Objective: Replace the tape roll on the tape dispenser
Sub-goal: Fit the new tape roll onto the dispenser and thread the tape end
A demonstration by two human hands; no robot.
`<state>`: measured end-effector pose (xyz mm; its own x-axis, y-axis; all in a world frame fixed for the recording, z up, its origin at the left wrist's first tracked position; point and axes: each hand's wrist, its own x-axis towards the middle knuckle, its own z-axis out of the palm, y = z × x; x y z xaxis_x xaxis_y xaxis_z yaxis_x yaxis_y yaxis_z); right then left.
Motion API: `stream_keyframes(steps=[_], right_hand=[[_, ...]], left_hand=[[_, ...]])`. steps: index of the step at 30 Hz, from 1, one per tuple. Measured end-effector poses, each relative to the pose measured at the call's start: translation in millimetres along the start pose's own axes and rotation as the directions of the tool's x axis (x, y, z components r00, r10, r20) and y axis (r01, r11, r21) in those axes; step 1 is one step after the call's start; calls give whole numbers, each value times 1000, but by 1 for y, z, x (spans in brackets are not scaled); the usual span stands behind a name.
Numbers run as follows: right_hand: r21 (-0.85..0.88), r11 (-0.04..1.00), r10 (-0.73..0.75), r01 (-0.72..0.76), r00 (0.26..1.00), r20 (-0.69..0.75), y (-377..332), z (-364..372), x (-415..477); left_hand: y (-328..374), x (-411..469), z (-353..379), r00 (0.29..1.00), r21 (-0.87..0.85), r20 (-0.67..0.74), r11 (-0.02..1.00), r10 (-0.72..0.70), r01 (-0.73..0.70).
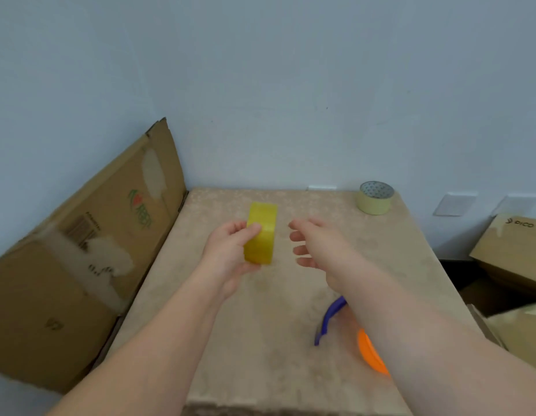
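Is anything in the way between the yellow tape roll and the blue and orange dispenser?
Only the right forearm: it lies across the dispenser, covering much of it. The left hand holds the yellow tape roll above bare table.

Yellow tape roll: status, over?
Left hand grips yellow tape roll. Right hand open, empty. Blue-and-orange plastic dispenser under right forearm.

The middle and near-left of the beige mottled surface [260, 340] are left open for passage. The left edge is walled by a flattened brown cardboard box [80, 250]. The far right corner is occupied by a cream masking-tape roll [375, 198], the near right by a blue-and-orange plastic tape dispenser [335, 319].
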<state>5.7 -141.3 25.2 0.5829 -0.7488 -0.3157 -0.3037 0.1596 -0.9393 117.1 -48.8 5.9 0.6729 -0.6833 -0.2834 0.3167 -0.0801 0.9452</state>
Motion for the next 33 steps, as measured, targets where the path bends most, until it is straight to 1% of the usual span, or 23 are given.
stream_keyframes(steps=[2,4,6,10,13,20,23,27,33], right_hand=[[178,982,56,-67,996,68,-4,-1,-19],[304,946,71,-112,987,144,-5,-1,-35],[383,913,72,-139,980,185,-2,-1,-50],[475,862,94,-175,978,188,6,0,-71],[484,858,89,-171,978,186,10,-1,-81],[490,868,-20,-80,981,195,16,-8,-93],[489,867,-8,-94,979,202,18,-12,-94],[465,879,21,-107,982,186,24,-18,-95],[433,899,-8,-70,984,176,31,-29,-96]], left_hand=[[2,-27,1,998,-11,67,1000,2,-1],[1,-51,0,989,-14,145,1000,14,-12],[-1,-70,-2,980,-21,196,1000,25,-21],[-11,-95,-8,964,43,256,995,74,-87],[-20,-105,-12,960,95,246,982,134,-161],[-22,-114,-10,954,174,209,952,213,-251],[-23,-115,-6,950,188,209,943,233,-273],[-27,-117,3,957,204,209,949,199,-241],[-32,-119,9,971,222,213,963,107,-155]])
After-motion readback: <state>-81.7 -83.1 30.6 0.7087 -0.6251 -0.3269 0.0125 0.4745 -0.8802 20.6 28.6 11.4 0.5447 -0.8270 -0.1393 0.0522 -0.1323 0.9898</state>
